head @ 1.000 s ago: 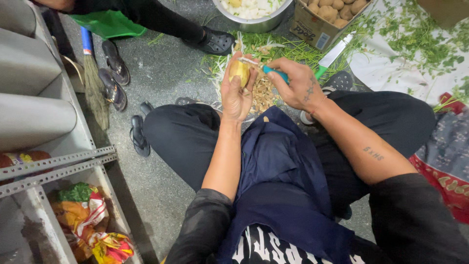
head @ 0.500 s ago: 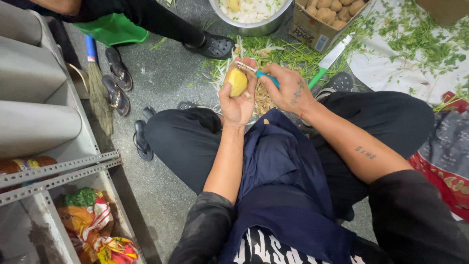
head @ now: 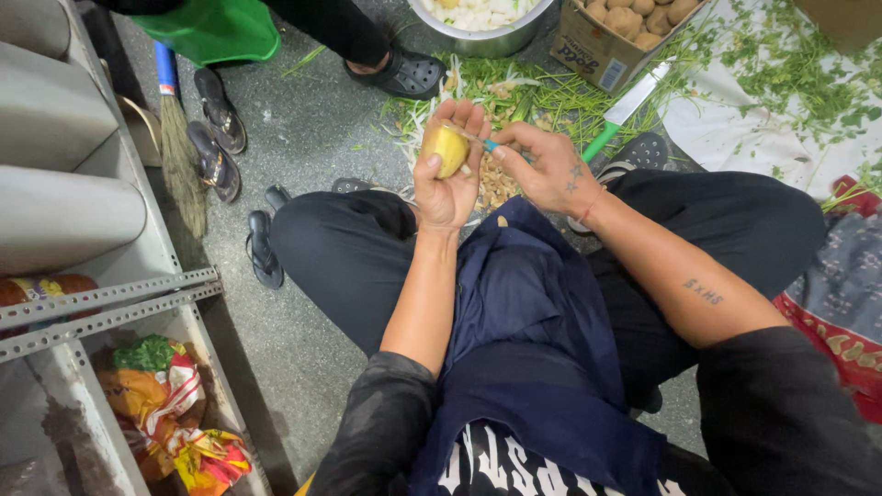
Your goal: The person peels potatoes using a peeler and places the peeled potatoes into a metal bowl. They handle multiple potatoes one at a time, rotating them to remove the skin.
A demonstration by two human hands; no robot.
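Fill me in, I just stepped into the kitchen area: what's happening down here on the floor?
A person sits on the floor peeling a potato. The left hand cups the yellow, mostly peeled potato, and the right hand works a small blue-handled peeler against it. Peelings and green trimmings lie on the floor just beyond the hands. Further out stand a metal bowl of peeled pieces, a cardboard box of unpeeled potatoes, and a green-handled knife lying unused.
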